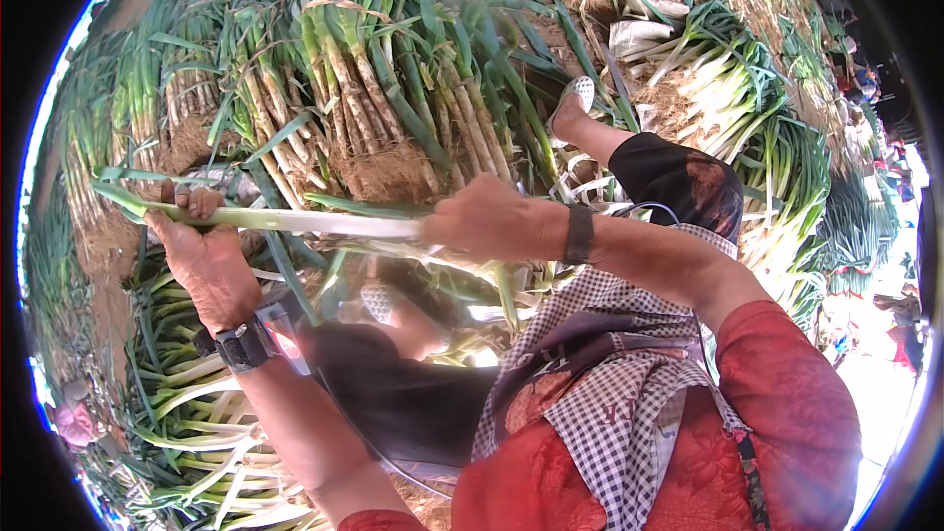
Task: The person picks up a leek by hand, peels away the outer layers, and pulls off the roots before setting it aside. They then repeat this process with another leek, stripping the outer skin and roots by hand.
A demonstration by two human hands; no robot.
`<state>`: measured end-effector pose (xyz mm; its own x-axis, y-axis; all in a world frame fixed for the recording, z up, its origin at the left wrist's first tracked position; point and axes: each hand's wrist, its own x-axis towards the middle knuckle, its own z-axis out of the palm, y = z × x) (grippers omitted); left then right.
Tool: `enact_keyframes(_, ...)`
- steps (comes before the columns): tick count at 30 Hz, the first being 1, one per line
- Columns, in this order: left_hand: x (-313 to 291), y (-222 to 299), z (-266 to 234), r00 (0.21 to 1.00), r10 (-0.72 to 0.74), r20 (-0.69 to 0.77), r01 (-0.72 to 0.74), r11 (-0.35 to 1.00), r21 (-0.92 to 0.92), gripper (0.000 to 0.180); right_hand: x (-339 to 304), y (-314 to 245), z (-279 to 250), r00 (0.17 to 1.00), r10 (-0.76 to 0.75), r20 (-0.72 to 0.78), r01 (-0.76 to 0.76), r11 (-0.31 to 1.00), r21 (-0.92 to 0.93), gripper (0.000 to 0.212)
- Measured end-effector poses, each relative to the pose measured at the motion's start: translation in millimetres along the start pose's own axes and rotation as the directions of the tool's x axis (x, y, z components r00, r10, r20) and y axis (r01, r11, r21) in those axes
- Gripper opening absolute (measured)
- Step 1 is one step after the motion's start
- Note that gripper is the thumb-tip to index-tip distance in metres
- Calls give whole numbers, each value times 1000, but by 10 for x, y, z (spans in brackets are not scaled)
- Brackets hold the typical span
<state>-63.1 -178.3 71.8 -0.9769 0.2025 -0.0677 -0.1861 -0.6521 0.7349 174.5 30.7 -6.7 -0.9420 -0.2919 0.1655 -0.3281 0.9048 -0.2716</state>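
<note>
I hold one long green onion point(295, 221) level in front of me, with both hands on it. My left hand point(202, 251) grips its green leaf end at the left. My right hand point(482, 221) closes around its white stalk end near the middle of the view. A dark band sits on each wrist. Below the onion are my knees in dark trousers point(413, 403) and a checked cloth point(600, 364) over red clothing.
Tied bundles of green onions with earthy roots point(383, 98) are stacked ahead of me. Cleaned white stalks point(197, 403) lie in a heap at lower left, and more point(728, 88) at upper right. My foot in a light shoe point(572, 103) rests among them. People stand at far right.
</note>
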Motion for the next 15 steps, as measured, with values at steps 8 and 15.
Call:
enact_keyframes(8, -8, 45, -54, 994, 112, -20, -108, 987, 121, 36, -1275, 915, 681, 764, 589, 264, -549, 808, -213, 17)
enact_keyframes(15, 45, -176, 132, 992, 123, -8, -122, 991, 56, 31, -870, 1202, 680, 831, 553, 65, -556, 819, 142, 44)
